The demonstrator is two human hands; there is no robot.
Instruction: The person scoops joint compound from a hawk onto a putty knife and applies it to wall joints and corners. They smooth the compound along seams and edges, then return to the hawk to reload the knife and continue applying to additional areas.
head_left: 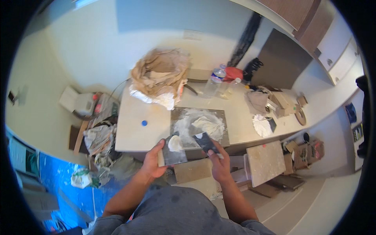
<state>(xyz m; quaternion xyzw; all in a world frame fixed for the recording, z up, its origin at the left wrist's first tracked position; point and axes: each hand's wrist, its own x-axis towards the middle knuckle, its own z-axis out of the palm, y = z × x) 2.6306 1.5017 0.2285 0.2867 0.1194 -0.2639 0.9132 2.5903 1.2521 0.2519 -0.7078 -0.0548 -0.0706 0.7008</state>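
- Pale cream tabletop runs along a light wall; small round blue cap lies toward its left end.
- Flat dark rectangular board, smeared with white paste, lies at the tabletop's front.
- Left hand: grip clamped on the left end of a grey-black rectangular plate bearing a white paste lump.
- Right hand: grip clamped on a small black rectangular scraper, tilted, right of the plate.
- Crumpled brown open sack stands behind the board, left of clear plastic bottles.
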